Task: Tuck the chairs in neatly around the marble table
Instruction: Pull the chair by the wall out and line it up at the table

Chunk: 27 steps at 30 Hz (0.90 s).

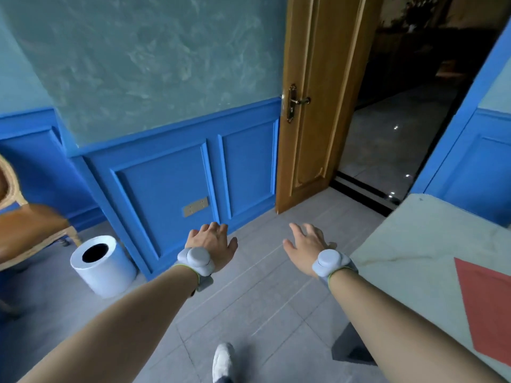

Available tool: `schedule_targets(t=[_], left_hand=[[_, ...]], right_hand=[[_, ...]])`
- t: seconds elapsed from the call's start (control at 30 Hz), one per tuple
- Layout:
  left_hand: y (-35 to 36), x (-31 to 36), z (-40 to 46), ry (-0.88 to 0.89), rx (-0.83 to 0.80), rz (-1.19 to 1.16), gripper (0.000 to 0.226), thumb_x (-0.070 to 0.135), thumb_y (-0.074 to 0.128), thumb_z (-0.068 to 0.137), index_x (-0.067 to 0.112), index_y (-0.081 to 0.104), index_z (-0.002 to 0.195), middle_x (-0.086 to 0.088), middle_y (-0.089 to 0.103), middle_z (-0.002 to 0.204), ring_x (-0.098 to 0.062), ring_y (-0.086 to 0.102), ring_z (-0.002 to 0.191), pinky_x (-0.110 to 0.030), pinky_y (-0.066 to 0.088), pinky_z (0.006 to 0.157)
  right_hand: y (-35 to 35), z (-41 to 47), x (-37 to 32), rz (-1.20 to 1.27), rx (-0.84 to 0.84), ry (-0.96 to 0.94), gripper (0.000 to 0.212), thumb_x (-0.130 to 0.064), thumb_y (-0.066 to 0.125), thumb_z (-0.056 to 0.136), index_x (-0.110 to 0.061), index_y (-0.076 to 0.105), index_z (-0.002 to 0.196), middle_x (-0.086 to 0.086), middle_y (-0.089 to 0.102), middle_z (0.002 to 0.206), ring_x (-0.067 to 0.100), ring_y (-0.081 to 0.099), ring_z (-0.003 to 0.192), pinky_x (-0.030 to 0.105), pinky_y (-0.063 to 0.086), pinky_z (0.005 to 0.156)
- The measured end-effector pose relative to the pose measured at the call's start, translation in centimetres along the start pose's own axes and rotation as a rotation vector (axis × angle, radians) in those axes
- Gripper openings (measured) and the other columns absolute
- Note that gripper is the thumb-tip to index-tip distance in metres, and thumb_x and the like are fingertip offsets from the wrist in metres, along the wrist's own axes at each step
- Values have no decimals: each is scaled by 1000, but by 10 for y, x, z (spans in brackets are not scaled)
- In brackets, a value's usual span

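Grey tile floor; marble table right; chair left

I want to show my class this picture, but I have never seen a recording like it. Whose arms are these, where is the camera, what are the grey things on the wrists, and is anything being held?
There is no machine here. A person wears one wide camera on the head, looking forward and down, so you see their own bare arms. The left hand and right hand are both open, fingers spread, holding nothing. Each wrist carries a rounded pale grey wrist device; its purpose cannot be told from the picture. At the right edge is the pale marble table with a flat red square mat on it. At the far left stands a brown wooden chair with a padded seat, apart from the table, beside a white cylindrical bin. Ahead are a blue panelled wall and an open wooden door. One white shoe shows below.
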<state>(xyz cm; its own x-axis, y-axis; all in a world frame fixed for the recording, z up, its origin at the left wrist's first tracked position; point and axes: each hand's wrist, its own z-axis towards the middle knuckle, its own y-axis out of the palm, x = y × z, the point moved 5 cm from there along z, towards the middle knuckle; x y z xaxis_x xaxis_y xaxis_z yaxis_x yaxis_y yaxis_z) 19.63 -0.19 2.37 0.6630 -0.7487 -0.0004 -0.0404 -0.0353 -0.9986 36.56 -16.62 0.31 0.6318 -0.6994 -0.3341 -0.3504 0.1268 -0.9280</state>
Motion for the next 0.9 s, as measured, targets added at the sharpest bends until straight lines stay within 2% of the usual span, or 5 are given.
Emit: schedule_targets(t=[0.2, 0.3, 0.37, 0.6, 0.9], left_hand=[[7, 8, 178, 165, -33, -72, 49, 52, 33, 92, 20, 51, 124, -3, 59, 123, -26, 56, 116, -42, 37, 95], [-9, 35, 278, 288, -44, -55, 49, 53, 32, 92, 22, 50, 125, -2, 59, 122, -26, 57, 114, -42, 37, 94], [-21, 51, 311, 331, -39, -58, 50, 53, 32, 91, 22, 49, 127, -2, 59, 123, -26, 56, 115, -42, 37, 94], [-20, 170, 452, 591, -78, -5, 55, 53, 31, 93, 21, 46, 135, -4, 54, 135, -28, 53, 122, -42, 35, 100], [22, 385, 617, 876, -165, 153, 53, 49, 30, 96, 14, 45, 134, -9, 52, 134, -29, 50, 122, -42, 39, 97]], right_hand=[[-24, 141, 21, -26, 21, 159, 58, -50, 31, 94, -30, 25, 148, 9, 32, 149, 31, 27, 136, 58, 28, 101], [-53, 206, 39, -22, 61, 276, 57, -49, 33, 95, -30, 26, 148, 6, 30, 150, 29, 26, 137, 57, 28, 101], [-73, 223, 45, -26, 78, 286, 56, -50, 32, 95, -31, 26, 147, 3, 30, 150, 26, 25, 138, 56, 29, 100], [-125, 301, 129, 15, 164, 530, 54, -49, 32, 96, -31, 25, 147, 2, 30, 151, 24, 27, 139, 57, 35, 100], [-167, 416, 310, 170, 227, 814, 50, -44, 36, 97, -27, 31, 144, 7, 30, 152, 30, 29, 140, 60, 35, 104]])
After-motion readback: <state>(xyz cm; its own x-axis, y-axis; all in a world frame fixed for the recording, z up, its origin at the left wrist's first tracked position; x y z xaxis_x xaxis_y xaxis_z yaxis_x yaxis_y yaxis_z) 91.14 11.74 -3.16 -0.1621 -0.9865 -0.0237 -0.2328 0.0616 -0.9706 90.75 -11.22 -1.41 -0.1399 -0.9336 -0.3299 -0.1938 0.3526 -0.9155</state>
